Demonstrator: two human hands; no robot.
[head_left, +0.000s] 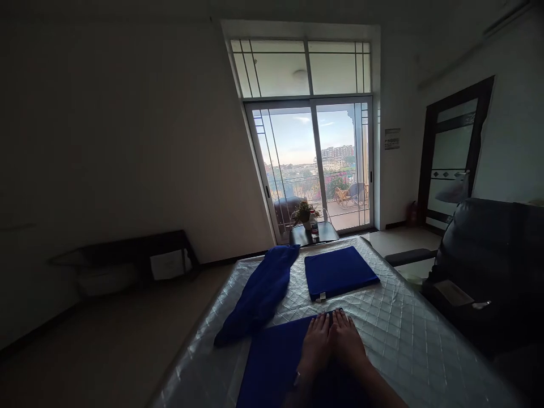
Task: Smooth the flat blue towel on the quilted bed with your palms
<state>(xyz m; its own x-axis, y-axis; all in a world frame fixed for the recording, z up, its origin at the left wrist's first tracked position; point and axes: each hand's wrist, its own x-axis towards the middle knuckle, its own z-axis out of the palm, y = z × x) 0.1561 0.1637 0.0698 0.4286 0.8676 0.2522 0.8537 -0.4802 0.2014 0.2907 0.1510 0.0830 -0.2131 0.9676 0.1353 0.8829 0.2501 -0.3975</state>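
Observation:
Both hands lie side by side, palms down, on a flat blue cloth (272,357) at the near part of the bed. My left hand (317,343) rests with fingers stretched toward the cloth's far edge. Beside it, my right hand (346,340) presses the same cloth near its right corner, fingers out straight. Farther off sits a neatly folded blue cloth (340,272) with a small white tag on its near edge. A loose, crumpled blue cloth (263,289) stretches along the left, close to the flat one.
A quilted silvery mattress (408,340) carries the cloths. Past its far end stands a small dark table (327,232) with a potted plant (305,212) and a bottle (314,225). To the right is a black chair (488,255); a low dark bench (127,255) is along the left wall.

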